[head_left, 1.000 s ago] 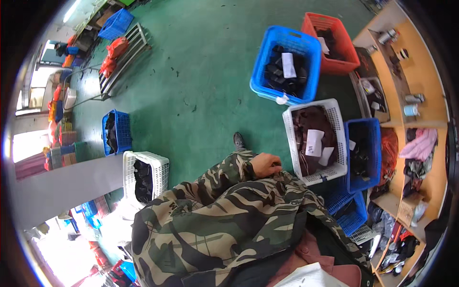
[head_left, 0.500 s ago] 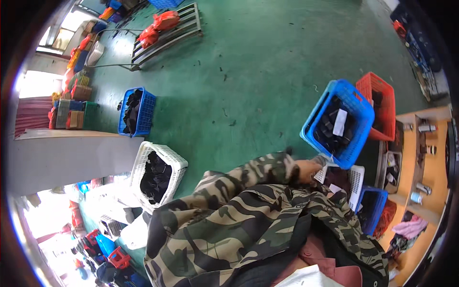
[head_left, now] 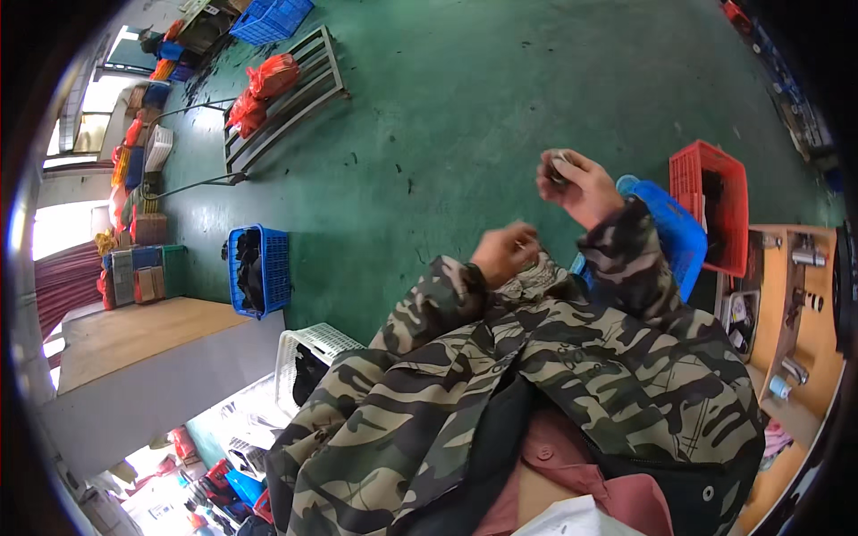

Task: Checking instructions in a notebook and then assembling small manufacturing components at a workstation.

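Head view: from left, we see a low metal cart [head_left: 290, 134] bearing red bags [head_left: 274, 76] near a blue basket [head_left: 273, 272]. Our left hand [head_left: 502, 255], half curled, is before our camouflage jacket [head_left: 429, 375]; we cannot tell whether it grips anything. A small dark item [head_left: 559, 170] sits between our right hand's [head_left: 585, 189] narrowed fingers, near a blue crate [head_left: 672, 237] and red crate [head_left: 688, 189].
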Demonstrator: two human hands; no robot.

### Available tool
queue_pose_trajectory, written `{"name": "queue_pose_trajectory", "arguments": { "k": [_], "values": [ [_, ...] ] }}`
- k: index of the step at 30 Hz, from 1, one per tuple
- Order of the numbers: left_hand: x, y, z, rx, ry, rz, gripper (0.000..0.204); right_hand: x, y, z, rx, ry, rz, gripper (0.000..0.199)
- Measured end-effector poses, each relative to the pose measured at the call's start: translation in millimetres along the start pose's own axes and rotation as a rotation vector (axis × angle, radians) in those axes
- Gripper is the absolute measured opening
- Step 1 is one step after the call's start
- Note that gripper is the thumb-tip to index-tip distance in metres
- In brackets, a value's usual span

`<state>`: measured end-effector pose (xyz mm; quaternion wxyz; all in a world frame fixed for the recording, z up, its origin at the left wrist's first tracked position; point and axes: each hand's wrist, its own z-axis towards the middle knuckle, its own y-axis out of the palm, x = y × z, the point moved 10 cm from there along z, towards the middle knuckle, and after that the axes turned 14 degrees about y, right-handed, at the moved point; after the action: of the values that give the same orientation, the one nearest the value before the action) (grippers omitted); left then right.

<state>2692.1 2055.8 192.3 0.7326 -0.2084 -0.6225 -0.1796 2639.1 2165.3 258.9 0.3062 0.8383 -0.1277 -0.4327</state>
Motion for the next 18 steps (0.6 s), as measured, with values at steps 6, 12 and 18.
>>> {"name": "queue_pose_trajectory", "arguments": {
  "k": [6,12,18],
  "values": [
    [112.1,-90.6,66.5,0.44,0.175,0.293,0.028,-23.4,34.1,67.0,-0.077,-0.013,0.273,0.019],
    [90.7,-171.3,147.6,0.504,0.32,0.405,0.023,-67.1,66.9,155.5,-0.143,-0.078,0.271,0.024],
    [18.3,-194.7,169.4,0.415,0.124,-0.025,0.017,-59.3,38.2,191.9,0.062,-0.053,0.235,0.024]
  ]
}}
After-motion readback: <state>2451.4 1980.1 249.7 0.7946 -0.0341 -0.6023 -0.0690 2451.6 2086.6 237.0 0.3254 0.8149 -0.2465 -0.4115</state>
